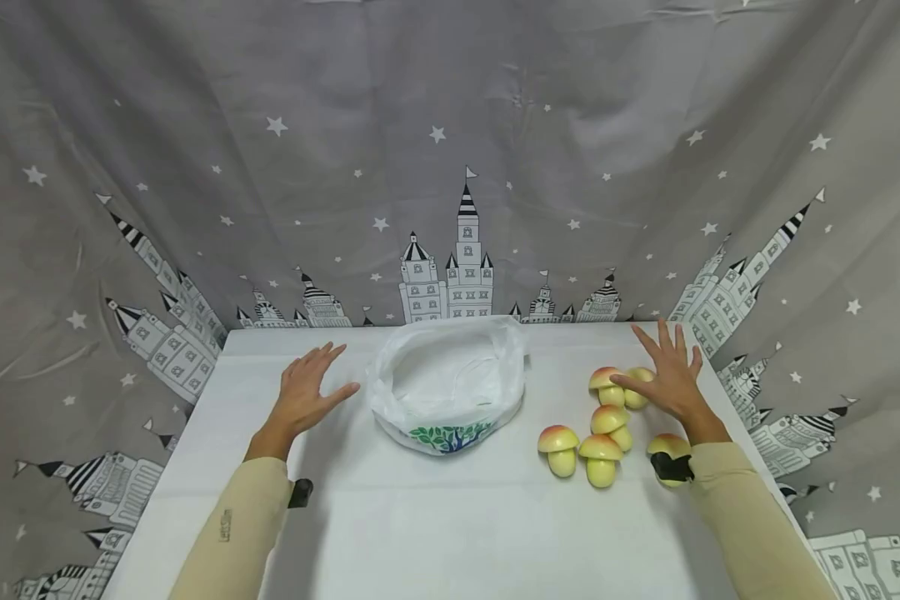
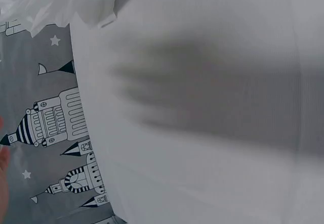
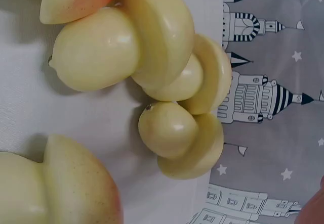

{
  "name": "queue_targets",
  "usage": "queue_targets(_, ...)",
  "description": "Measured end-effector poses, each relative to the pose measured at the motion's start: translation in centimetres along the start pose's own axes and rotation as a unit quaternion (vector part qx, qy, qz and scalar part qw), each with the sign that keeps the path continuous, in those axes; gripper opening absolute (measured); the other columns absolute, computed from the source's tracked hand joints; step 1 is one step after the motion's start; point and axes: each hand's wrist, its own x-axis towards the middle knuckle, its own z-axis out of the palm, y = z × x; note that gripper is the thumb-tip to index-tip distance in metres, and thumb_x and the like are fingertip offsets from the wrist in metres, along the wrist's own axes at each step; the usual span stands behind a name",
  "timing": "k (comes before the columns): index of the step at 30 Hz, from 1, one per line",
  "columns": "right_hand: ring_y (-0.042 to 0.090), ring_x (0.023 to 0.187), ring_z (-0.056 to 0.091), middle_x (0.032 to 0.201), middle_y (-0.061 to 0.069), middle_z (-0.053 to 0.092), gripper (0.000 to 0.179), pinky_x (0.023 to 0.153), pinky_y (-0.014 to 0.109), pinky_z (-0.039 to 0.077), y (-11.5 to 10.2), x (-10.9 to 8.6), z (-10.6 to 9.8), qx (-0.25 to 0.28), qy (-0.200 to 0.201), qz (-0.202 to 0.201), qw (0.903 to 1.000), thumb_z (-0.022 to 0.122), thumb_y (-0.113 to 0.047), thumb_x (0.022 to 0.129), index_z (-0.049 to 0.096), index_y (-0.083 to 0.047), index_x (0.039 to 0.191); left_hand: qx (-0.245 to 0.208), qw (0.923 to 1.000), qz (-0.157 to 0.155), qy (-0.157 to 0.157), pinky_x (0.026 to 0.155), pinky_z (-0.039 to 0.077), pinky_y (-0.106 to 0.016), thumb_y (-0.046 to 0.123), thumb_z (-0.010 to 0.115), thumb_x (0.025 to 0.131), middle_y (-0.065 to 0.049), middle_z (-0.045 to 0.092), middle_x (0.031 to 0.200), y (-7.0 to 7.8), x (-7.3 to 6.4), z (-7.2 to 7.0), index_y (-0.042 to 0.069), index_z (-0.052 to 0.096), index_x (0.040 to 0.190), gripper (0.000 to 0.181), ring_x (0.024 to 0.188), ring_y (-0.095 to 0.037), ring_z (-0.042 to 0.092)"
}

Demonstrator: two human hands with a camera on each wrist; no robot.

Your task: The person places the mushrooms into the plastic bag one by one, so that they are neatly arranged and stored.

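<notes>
A white plastic bag (image 1: 446, 425) with a printed green and blue tree stands on the table, its mouth spread wide upward. My left hand (image 1: 303, 396) hovers to the left of the bag, fingers extended and thumb pointing towards it, holding nothing. Several model mushrooms (image 1: 600, 472) with pale yellow stems and reddish caps lie to the right of the bag. Over the far ones is my right hand (image 1: 669, 375), fingers spread and grasping nothing; its thumb overlaps a mushroom (image 1: 607, 385) in the head view. One mushroom (image 1: 669, 447) lies partly hidden behind the right wrist's black strap.
The white table (image 1: 450, 533) ends at the back against a grey curtain (image 1: 450, 100) printed with castles and stars, which also hangs at both sides. In the left wrist view the bag's crumpled edge (image 2: 61, 1) shows at the top, and a hand's shadow falls on the table.
</notes>
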Motion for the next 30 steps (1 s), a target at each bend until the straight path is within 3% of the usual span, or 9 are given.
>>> queue_targets(8,0.047,0.143,-0.005,0.159,0.022,0.002,0.097,0.105,0.073,-0.001,1.1,-0.3,0.2,0.035,0.028,-0.001,0.999,0.071,-0.048,0.079,0.02,-0.014,0.154,-0.11,0.993,-0.04,0.019,0.108,0.011,-0.07,0.043,0.061,0.089,-0.023,0.022,0.155,0.2,-0.2,1.5,0.008,0.034,0.148,0.074,0.139,-0.048,0.018)
queue_targets(14,0.048,0.143,-0.003,0.158,0.025,0.006,0.099,0.104,0.074,0.003,1.8,-0.8,0.6,0.056,0.037,0.008,0.9977,0.073,-0.044,0.078,0.019,-0.011,0.154,-0.199,0.9764,-0.081,0.022,0.11,0.017,-0.065,0.041,0.063,0.09,-0.02,0.021,0.157,0.6,-0.4,3.0,0.008,0.031,0.15,0.075,0.14,-0.044,0.021)
queue_targets(21,0.047,0.143,0.001,0.158,0.023,0.008,0.098,0.102,0.076,0.004,2.6,-1.3,1.2,0.091,0.031,0.03,0.9949,0.073,-0.041,0.08,0.018,-0.009,0.154,-0.26,0.9561,-0.133,0.021,0.11,0.027,-0.058,0.04,0.064,0.091,-0.017,0.022,0.157,1.0,-0.9,4.5,0.014,0.029,0.151,0.074,0.138,-0.04,0.029)
queue_targets(30,0.05,0.141,0.008,0.158,0.024,0.008,0.098,0.104,0.076,0.005,3.6,-1.4,2.1,0.146,0.012,0.06,0.9874,0.075,-0.034,0.082,0.014,-0.008,0.154,-0.327,0.932,-0.153,0.034,0.11,0.031,-0.049,0.032,0.065,0.093,-0.016,0.03,0.153,1.3,-1.4,5.4,0.013,0.033,0.149,0.067,0.133,-0.037,0.037)
